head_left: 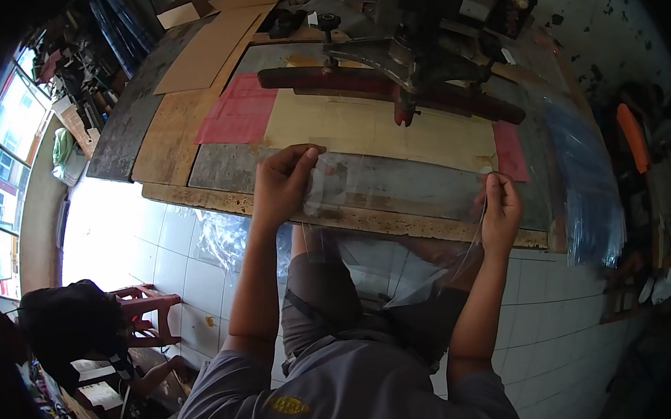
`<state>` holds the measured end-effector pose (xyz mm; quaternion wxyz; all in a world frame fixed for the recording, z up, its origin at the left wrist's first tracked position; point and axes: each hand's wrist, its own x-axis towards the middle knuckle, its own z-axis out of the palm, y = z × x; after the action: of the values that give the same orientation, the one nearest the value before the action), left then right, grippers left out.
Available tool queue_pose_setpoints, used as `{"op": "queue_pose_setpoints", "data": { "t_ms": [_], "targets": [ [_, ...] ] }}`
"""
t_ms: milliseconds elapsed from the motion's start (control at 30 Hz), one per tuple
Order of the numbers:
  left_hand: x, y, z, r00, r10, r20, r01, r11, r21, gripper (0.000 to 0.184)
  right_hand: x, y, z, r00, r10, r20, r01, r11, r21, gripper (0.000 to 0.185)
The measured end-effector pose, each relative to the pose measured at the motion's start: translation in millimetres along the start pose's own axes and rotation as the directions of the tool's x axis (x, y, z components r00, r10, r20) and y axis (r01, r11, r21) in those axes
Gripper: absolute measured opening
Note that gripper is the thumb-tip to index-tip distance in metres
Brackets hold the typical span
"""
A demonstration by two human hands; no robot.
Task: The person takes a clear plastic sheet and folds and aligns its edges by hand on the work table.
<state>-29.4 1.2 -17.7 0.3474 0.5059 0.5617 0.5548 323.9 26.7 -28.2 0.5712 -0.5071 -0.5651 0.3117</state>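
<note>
A clear plastic sheet (424,269) stretches between my two hands and hangs below the table's front edge. My left hand (282,183) pinches its left side, with the thumb pressed against the fingers. At the right side my right hand (499,203) grips the sheet's edge between thumb and fingertips. Beyond the hands lies a cream-coloured strip (376,127) on the metal plate (225,166), with a pink piece (237,108) at its left end and a smaller pink piece (510,151) at its right. Above the strip hangs the dark red bar (452,102) of a press.
Bluish clear plastic sheets (586,194) overhang the table's right side. Cardboard (210,48) lies at the back left. Crumpled clear plastic (233,235) is below the table's front left. Another person (74,333) bends near a red stool (148,313) at the lower left.
</note>
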Motion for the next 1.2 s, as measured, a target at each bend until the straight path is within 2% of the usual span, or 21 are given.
{"op": "queue_pose_setpoints", "data": {
  "t_ms": [367, 667, 867, 1067, 1200],
  "targets": [
    [-2.9, 4.7, 3.5, 1.000, -0.011, -0.006, 0.011, 0.999, -0.048, 0.027, -0.6, -0.4, -2.6, 0.999, 0.021, 0.027, -0.022, 0.999, 0.041, 0.025],
    [-2.0, -1.1, 4.0, 0.999, -0.004, -0.043, 0.006, 1.000, 0.030, 0.023, -1.2, -1.7, -0.2, 1.000, 0.015, 0.006, -0.016, 0.998, 0.055, 0.029],
    [-2.1, 2.9, 8.1, 0.998, -0.002, -0.064, 0.006, 0.998, 0.056, 0.022, -1.1, -2.8, 1.5, 0.999, 0.022, -0.038, -0.022, 1.000, -0.004, 0.030],
    [-2.4, 4.1, 8.2, 0.997, 0.016, -0.073, -0.010, 0.996, 0.085, 0.021, -0.5, 3.3, -2.2, 0.999, -0.036, 0.002, 0.036, 0.999, -0.028, 0.033],
    [-2.9, 4.0, 8.8, 0.997, 0.011, -0.077, -0.005, 0.997, 0.072, 0.022, -1.9, -0.2, -0.6, 1.000, -0.003, 0.002, 0.003, 1.000, 0.005, 0.034]
  ]
}}
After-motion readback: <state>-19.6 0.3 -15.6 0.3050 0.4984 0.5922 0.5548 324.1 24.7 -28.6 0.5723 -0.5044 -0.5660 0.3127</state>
